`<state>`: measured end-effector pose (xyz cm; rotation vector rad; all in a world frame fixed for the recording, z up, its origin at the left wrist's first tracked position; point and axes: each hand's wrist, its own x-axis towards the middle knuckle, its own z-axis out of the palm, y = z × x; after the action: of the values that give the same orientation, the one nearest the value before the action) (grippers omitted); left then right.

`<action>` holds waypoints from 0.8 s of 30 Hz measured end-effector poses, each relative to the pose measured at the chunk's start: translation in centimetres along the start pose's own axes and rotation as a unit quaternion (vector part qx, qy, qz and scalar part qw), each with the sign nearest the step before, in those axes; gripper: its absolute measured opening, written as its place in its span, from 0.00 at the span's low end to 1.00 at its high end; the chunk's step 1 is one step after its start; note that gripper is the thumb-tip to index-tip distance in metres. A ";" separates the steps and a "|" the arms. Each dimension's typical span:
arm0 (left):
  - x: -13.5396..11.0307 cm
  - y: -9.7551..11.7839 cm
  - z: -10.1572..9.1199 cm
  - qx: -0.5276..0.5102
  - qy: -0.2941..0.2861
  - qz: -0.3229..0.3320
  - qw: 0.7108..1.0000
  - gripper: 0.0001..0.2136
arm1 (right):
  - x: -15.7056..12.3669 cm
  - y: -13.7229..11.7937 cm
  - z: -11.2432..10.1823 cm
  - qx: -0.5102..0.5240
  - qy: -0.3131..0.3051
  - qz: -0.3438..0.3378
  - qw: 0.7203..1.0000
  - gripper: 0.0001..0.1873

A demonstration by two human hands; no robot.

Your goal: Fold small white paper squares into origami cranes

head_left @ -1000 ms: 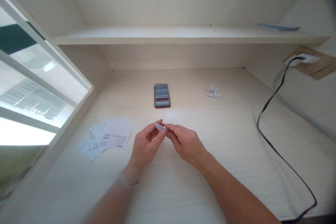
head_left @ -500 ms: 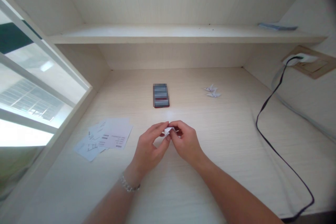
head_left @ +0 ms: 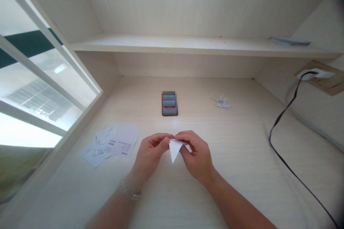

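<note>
A small folded white paper (head_left: 175, 149) is held between both hands above the desk, one pointed flap hanging down toward me. My left hand (head_left: 153, 152) pinches its left edge between thumb and fingers; a metal bracelet circles that wrist. On the other side, my right hand (head_left: 197, 154) grips the upper right edge, its fingers bent over the paper and hiding part of it. Farther back lie small folded paper cranes (head_left: 222, 102), close together. Beyond my hands a dark phone (head_left: 169, 103) rests flat, its screen blurred.
Several printed paper sheets (head_left: 125, 137) overlap on the desk at left. A black cable (head_left: 279, 118) runs from the wall socket (head_left: 319, 74) down the right side. Above the desk's back is a shelf (head_left: 172, 47) bearing a flat bluish item (head_left: 290, 41). A slatted frame borders the left.
A pointed flap of the paper now hangs down between my hands, where before only a small part showed. Both hands have shifted slightly, and the camera view has tilted up.
</note>
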<state>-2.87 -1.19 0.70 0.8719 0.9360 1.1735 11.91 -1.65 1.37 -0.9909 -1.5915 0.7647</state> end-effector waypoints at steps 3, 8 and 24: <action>0.0 -0.1 -0.1 -0.013 0.000 0.009 1.000 0.09 | 0.0 0.0 0.1 0.021 -0.011 0.023 0.999 0.13; -0.1 -0.1 -0.1 -0.033 0.001 -0.007 0.999 0.10 | -0.1 0.0 0.2 0.044 -0.008 0.039 0.998 0.12; 0.1 0.0 -0.3 0.031 -0.024 0.035 0.999 0.07 | 0.0 -0.5 0.1 0.031 -0.002 0.011 0.999 0.10</action>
<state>-3.15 -1.07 0.56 0.9867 0.9128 1.1837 11.73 -1.85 1.85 -0.9642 -1.5532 0.8273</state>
